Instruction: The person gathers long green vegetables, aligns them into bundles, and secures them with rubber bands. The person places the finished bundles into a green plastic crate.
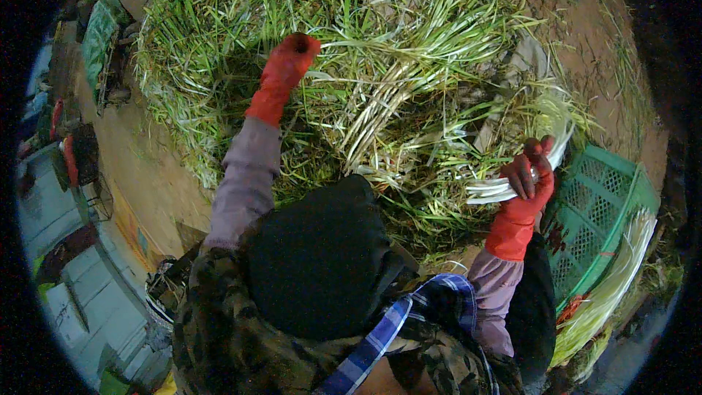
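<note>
My left hand (pixel 296 49), in a red rubber glove, is held over a wide heap of green leaves (pixel 219 11); its fingers look curled, and whether it grips the thin leaf strands beside it is unclear. On the right, my right hand (pixel 529 173), gloved in red too, is closed around a small bundle of white-stalked leafy greens (pixel 491 191), the white ends pointing left and the leaves trailing up. Between the hands, a loose bunch of pale stalks (pixel 378 104) lies on the heap.
A green plastic crate (pixel 595 175) stands at my right, with a long bundle of pale greens (pixel 609 296) along its outer side. Bare brown ground (pixel 142 148) borders the heap at left. Grey boxes or blocks (pixel 49 203) and a green sheet-covered object (pixel 98 38) lie farther left.
</note>
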The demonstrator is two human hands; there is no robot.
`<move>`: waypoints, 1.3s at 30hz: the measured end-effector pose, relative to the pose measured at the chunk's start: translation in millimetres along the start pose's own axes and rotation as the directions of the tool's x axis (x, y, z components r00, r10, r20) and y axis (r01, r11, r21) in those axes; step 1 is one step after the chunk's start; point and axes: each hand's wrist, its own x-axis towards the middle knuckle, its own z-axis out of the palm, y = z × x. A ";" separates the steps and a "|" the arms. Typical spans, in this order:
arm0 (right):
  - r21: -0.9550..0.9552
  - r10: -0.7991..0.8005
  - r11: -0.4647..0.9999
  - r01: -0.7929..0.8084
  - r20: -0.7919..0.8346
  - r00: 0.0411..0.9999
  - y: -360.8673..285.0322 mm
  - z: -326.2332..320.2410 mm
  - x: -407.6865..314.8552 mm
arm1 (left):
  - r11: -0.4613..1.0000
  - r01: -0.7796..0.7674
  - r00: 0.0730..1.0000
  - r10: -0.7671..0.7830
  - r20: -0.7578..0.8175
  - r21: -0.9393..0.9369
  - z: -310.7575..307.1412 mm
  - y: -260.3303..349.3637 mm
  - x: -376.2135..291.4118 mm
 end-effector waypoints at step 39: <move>-0.451 -0.231 0.889 0.085 -0.281 0.931 11.8 29.5 5.7 | 0.944 -0.219 0.822 0.042 0.569 0.247 108.2 100.1 -29.1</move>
